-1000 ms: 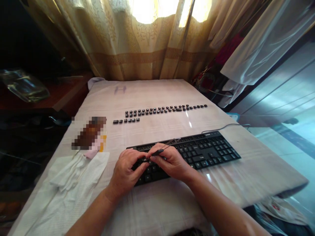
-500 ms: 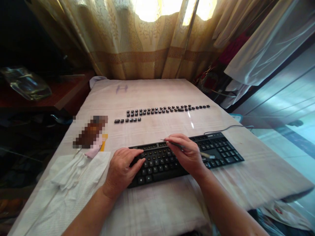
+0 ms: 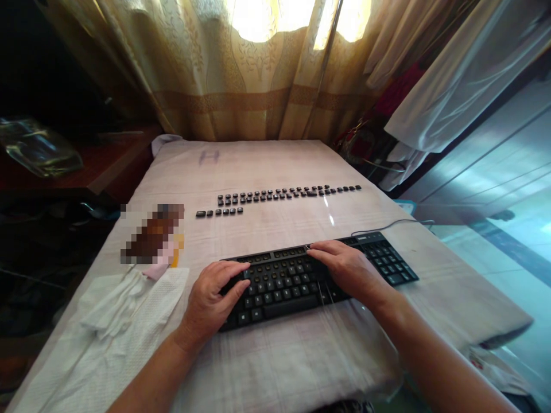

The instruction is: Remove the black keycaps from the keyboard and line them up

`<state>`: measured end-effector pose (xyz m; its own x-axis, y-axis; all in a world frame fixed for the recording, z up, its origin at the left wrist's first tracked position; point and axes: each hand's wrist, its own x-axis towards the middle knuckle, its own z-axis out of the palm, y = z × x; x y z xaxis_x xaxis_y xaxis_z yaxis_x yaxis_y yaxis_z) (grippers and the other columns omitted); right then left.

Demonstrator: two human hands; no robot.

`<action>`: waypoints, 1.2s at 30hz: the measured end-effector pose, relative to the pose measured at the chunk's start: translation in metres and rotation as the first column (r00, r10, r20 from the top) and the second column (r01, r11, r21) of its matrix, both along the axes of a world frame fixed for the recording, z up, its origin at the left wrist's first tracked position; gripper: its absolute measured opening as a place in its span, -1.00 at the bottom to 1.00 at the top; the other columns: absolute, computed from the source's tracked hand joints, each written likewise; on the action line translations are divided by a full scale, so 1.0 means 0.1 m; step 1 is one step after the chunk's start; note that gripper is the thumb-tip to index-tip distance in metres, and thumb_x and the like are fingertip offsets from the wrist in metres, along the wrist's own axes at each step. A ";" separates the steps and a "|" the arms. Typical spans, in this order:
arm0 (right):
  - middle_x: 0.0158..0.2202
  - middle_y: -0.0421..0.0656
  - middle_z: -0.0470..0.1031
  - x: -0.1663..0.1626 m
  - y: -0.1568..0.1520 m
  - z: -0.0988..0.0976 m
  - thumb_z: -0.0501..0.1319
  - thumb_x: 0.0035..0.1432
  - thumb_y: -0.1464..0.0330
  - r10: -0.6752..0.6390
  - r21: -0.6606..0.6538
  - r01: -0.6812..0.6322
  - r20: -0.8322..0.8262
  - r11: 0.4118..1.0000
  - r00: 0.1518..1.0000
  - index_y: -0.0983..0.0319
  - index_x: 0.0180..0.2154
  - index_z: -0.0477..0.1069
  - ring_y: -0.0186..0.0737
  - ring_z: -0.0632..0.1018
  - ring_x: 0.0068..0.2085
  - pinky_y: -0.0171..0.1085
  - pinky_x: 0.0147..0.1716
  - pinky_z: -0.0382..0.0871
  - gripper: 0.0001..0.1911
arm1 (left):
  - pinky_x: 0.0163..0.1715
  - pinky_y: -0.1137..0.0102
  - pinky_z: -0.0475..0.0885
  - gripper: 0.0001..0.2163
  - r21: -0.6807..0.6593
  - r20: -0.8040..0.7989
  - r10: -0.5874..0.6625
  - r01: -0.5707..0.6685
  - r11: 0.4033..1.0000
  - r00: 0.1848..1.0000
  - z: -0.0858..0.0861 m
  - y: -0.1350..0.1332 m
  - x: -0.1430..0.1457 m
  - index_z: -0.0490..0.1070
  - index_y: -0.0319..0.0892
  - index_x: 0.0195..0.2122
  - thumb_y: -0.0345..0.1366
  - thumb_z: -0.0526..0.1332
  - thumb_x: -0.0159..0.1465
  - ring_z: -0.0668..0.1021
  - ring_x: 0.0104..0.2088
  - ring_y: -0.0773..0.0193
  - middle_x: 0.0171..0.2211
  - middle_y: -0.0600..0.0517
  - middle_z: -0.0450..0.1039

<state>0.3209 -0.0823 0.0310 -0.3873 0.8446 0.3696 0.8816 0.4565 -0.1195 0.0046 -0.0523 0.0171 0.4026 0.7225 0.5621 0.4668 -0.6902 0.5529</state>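
A black computer keyboard [image 3: 297,307] lies slightly askew on the cloth-covered table, with keycaps gone from part of its upper rows. My left hand [image 3: 217,295] grips its left end, thumb and forefinger resting on the keys. Over the keys right of the middle, my right hand [image 3: 344,267] is closed on a thin metal tool that looks like tweezers [image 3: 321,293]. Two slim prongs show below the palm, and a small bright tip shows at the fingertips by the top row. Most of the tool is hidden by the hand.
Loose black keycaps [image 3: 267,196] lie in rows behind the keyboard, with a shorter row [image 3: 218,212] nearer left. White cloth [image 3: 129,321] and a blurred-out brown item [image 3: 152,232] occupy the table's left side. The keyboard's cable [image 3: 387,222] trails right. Curtains [image 3: 258,86] hang behind.
My right hand has shifted right along the keyboard and turned palm down, swinging the tool's prongs toward me. My left hand keeps its place on the keyboard. The view has shifted slightly.
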 end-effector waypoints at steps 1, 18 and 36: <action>-0.11 -0.01 0.60 -0.02 -0.01 0.06 0.06 0.17 0.64 -0.018 0.015 0.018 -0.003 1.000 1.000 0.26 -0.10 0.56 -0.09 0.61 -0.12 -0.14 -0.12 0.55 -0.60 | -0.14 0.32 0.51 -0.81 0.003 0.004 -0.003 0.003 1.000 1.000 0.00 0.00 0.00 0.52 -0.09 -0.06 -0.28 0.25 0.30 0.60 -0.19 0.22 -0.22 0.00 0.59; -0.36 -0.17 0.61 -1.10 0.12 0.26 0.31 0.17 0.40 0.106 -0.288 -0.298 -0.533 0.910 0.839 0.24 -0.17 0.59 -0.27 0.59 -0.34 -0.37 -0.31 0.38 -0.84 | -0.17 0.36 0.51 -0.73 0.064 0.018 -0.004 0.003 0.998 1.000 0.02 -0.05 -0.02 0.50 -0.04 0.05 -0.23 0.20 0.35 0.60 -0.19 0.22 -0.19 -0.01 0.58; -0.57 -0.32 0.33 -1.35 0.59 0.38 0.24 0.09 0.41 -0.041 -0.540 -0.497 -0.704 0.679 0.709 0.26 -0.43 0.50 -0.42 0.32 -0.51 -0.42 -0.51 0.18 -0.91 | -0.11 0.46 0.56 -0.66 0.034 0.116 0.079 -0.084 0.996 0.990 -0.02 0.04 -0.09 0.38 0.00 0.18 -0.32 0.12 0.40 0.63 -0.11 0.27 -0.10 -0.03 0.59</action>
<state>0.1860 -0.0237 0.0689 -0.5093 0.8605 -0.0126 0.3382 0.1866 -0.9224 -0.0039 -0.0481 0.0153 0.2747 0.7274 0.6289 0.4576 -0.6741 0.5798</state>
